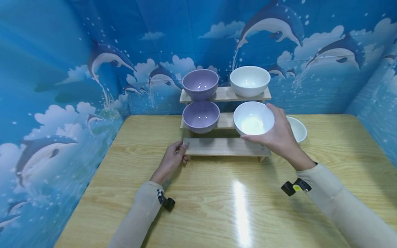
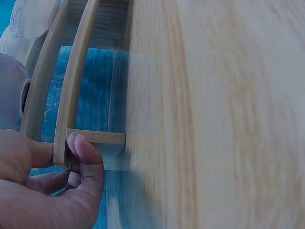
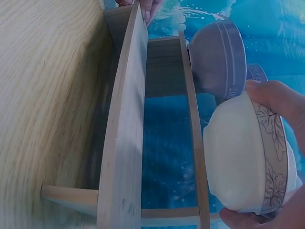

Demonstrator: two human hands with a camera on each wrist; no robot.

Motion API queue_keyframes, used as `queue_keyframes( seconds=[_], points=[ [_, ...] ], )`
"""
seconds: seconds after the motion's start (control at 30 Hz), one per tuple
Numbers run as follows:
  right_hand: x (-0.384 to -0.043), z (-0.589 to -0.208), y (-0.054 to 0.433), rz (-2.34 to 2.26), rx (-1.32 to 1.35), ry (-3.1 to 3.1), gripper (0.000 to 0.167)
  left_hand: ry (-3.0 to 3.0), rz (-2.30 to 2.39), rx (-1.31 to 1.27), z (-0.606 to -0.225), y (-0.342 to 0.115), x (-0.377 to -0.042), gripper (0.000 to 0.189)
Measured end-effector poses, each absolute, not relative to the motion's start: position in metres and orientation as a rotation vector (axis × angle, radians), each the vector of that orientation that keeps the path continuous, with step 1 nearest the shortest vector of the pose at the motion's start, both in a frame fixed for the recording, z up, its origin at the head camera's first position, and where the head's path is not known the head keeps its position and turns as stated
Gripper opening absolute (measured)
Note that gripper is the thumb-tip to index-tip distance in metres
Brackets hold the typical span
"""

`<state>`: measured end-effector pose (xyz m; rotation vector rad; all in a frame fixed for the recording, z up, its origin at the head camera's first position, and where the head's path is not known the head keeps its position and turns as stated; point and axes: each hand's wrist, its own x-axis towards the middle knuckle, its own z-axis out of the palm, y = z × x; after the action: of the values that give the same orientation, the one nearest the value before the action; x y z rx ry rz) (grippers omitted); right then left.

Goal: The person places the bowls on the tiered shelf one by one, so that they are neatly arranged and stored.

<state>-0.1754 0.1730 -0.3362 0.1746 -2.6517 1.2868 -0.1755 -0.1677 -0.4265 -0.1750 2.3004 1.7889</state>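
My right hand [image 1: 280, 137] grips a white bowl [image 1: 253, 118] by its right side, at the middle shelf of a wooden three-step rack [image 1: 226, 147]. In the right wrist view this bowl [image 3: 238, 155] shows a leaf-patterned band below its rim, thumb and fingers on opposite sides. The left end of the lowest shelf is pinched by my left hand [image 1: 173, 156]; the left wrist view shows thumb and fingers around the board's end [image 2: 62, 155]. To the left on the middle shelf sits a purple bowl [image 1: 201, 116].
On the top shelf stand another purple bowl [image 1: 200, 84] and another white bowl [image 1: 250, 81]. Behind my right hand, a further white bowl [image 1: 297, 130] is partly hidden, right of the rack. A dolphin-print backdrop [image 1: 186, 34] borders the wooden table [image 1: 198, 199].
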Motion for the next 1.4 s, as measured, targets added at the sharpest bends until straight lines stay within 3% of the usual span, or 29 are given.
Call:
queue_keyframes(
  seconds=[1.4],
  points=[
    [-0.193,-0.332,0.163,1.354,0.157,-2.657,0.123,2.298,1.789,-0.194,-0.426,-0.167,-0.175,0.052]
  ],
)
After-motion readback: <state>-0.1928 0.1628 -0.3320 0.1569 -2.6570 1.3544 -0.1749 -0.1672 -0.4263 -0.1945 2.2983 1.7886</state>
